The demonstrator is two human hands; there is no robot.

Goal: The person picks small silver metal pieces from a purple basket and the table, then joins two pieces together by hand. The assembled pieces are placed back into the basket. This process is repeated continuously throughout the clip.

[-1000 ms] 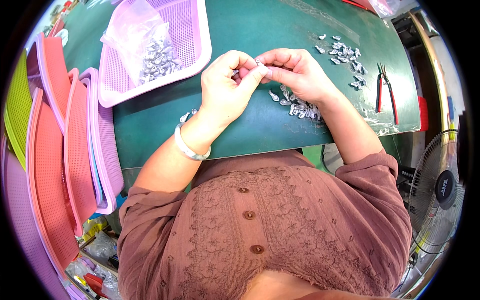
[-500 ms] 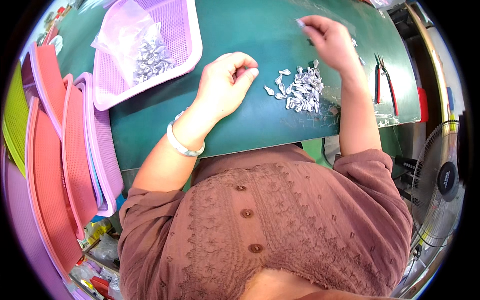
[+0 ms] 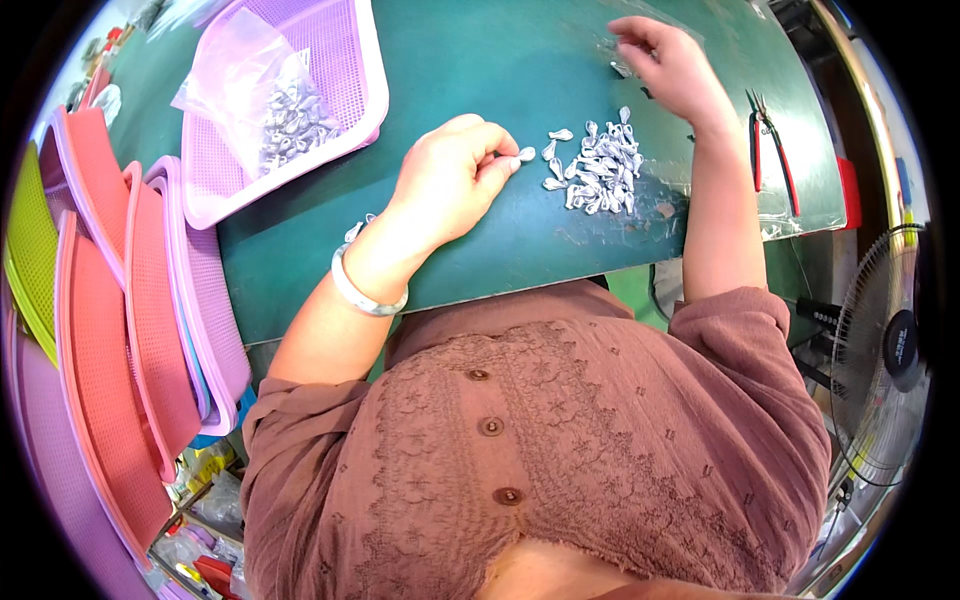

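My left hand [image 3: 452, 175] rests knuckles-up near the middle of the green table [image 3: 470, 60], fingers curled, thumb and forefinger pinching one small silver piece [image 3: 526, 154]. A pale bangle [image 3: 366, 293] circles that wrist. Just right of it lies the pile of silver pieces [image 3: 598, 168], loose on the surface. My right hand [image 3: 668, 65] stretches toward the far right corner, fingers bent down over scattered bits; whether it grips any, I cannot tell. Red-handled pliers [image 3: 772, 150] lie by the right edge. Far left corner: a pink mesh basket [image 3: 345, 60] holding a clear plastic bag [image 3: 250, 90] of silver pieces.
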